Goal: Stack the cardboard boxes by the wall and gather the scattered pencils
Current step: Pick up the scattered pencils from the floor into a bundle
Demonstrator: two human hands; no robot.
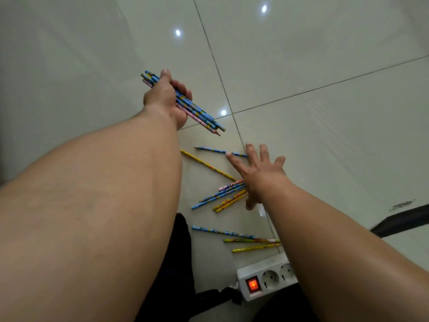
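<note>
Blue and pink bundle: your left hand (167, 98) grips a bundle of pencils (185, 104) above the floor, thumb along the top, tips slanting down to the right.
Your right hand: your right hand (257, 175) is spread flat with fingers wide, holding nothing, low over the loose pencils.
Blue pencil, far: a single blue pencil (220, 151) lies on the tile just beyond your right fingertips; whether a finger touches it cannot be told.
Yellow pencil: a long yellow pencil (207, 165) lies diagonally between your two forearms, one end passing under your left arm.
Cluster: a mixed cluster (222, 196) of blue, pink and yellow pencils fans out at the heel of your right hand, partly hidden by it.
Nearest three: a blue patterned pencil (222, 232) and two yellowish pencils (253, 244) lie close together, nearer to you, running under your right forearm.
Power strip: a white power strip (267, 278) with a lit red switch (253, 285) sits nearer still, beside dark fabric (183, 252).
Floor: glossy pale tiles (325, 54) with thin grout lines reflect ceiling lights.
</note>
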